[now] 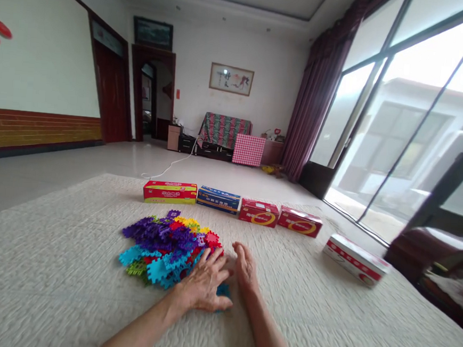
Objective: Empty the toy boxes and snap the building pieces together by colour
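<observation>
A heap of plastic interlocking building pieces (170, 242) in purple, light blue, red, yellow and green lies on the textured cream cover (66, 289). Over the heap's right edge my left hand (207, 279) rests palm down, fingers spread, partly hiding red and blue pieces. A blue piece (223, 290) shows beneath its thumb and fingers. Just right of the heap, my right hand (246, 268) stands on its edge with the palm turned toward the pieces. Its fingers are stretched out, and I see nothing held in it.
Behind the heap stand a red-and-yellow box (169, 193), a blue box (218, 200) and two red boxes (259, 213) (300, 221) in a row. A white-and-red box (355, 260) sits apart at the right, near a dark chair (417, 257). A white cable (172, 163) crosses the floor.
</observation>
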The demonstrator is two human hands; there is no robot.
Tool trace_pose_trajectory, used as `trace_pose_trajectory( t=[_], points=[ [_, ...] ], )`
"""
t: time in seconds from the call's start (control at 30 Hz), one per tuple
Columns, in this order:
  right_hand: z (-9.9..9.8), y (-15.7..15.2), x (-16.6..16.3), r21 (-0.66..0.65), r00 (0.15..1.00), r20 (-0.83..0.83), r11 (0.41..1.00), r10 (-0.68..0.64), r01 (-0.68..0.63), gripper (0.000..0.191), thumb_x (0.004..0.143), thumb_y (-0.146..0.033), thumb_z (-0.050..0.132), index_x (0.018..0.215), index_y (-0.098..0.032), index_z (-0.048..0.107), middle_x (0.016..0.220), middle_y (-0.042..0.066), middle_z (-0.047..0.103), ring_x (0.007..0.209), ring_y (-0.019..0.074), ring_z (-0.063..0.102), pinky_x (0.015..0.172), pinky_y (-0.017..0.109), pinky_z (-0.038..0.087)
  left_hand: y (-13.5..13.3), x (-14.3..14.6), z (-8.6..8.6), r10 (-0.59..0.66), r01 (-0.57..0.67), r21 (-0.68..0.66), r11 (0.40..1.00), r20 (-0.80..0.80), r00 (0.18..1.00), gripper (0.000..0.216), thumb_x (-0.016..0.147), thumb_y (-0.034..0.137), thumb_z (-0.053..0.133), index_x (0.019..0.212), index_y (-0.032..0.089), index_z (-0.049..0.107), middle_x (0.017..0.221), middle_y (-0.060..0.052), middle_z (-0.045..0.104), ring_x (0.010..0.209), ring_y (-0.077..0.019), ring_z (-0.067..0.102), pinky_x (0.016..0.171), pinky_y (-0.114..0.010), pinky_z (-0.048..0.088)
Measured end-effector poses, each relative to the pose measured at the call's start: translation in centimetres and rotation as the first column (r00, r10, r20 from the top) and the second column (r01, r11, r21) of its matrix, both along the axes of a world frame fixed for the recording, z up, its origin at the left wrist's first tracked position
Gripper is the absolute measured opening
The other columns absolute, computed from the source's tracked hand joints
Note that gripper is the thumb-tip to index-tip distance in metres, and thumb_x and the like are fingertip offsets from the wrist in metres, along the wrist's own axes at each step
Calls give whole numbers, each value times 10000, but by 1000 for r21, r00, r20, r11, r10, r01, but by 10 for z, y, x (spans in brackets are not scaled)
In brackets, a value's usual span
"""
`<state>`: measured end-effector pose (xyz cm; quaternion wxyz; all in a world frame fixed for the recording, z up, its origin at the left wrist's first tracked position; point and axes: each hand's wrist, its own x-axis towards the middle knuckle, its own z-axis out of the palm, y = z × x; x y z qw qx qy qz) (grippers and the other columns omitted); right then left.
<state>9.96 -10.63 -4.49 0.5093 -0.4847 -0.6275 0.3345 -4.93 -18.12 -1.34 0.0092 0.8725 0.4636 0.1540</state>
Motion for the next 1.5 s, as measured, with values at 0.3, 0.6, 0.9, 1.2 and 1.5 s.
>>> trace_pose_trajectory(
  t=[0.3,0.6,0.9,1.2,1.5],
  points=[
    [3,-5,-4,36,983,175,998,49,-56,463,911,-466,294,1073,-190,628,1104,91,690,1046,219,627,938,338,462,4,-13,-5,-12,11,26,1000,2,1000,417,760,535,607,1067,257,653,1241,-86,606,1333,-321,370,1141,-567,156],
    [-11,13,-14,174,925,379,979,34,-107,360,915,-361,386,1146,-175,591,1131,112,661,1038,220,615,912,348,459,9,-34,-2,81,-84,93,992,33,996,378,736,414,667,1074,249,627,1238,-60,604,1331,-303,359,1139,-574,115],
    [-4,45,-57,189,781,625,968,11,-165,256,920,-335,418,1042,-225,614,1152,83,654,1086,247,565,912,404,397,19,-49,-7,186,-196,121,973,87,979,277,754,308,649,1024,252,632,1259,-47,591,1299,-298,387,1105,-590,139],
    [-7,35,-56,191,751,660,962,21,-194,241,932,-304,412,1070,-239,599,1286,74,586,1189,242,502,961,400,353,24,-53,-9,211,-223,74,972,135,968,294,759,290,630,1053,297,623,1256,-9,595,1266,-296,422,1094,-608,139],
    [-3,31,-56,197,746,666,958,26,-208,245,936,-290,402,1075,-229,594,1276,80,584,1182,251,502,971,432,368,22,-52,-7,227,-237,49,970,146,963,285,763,277,625,1048,290,615,1247,-16,597,1267,-299,421,1095,-616,147]
  ],
)
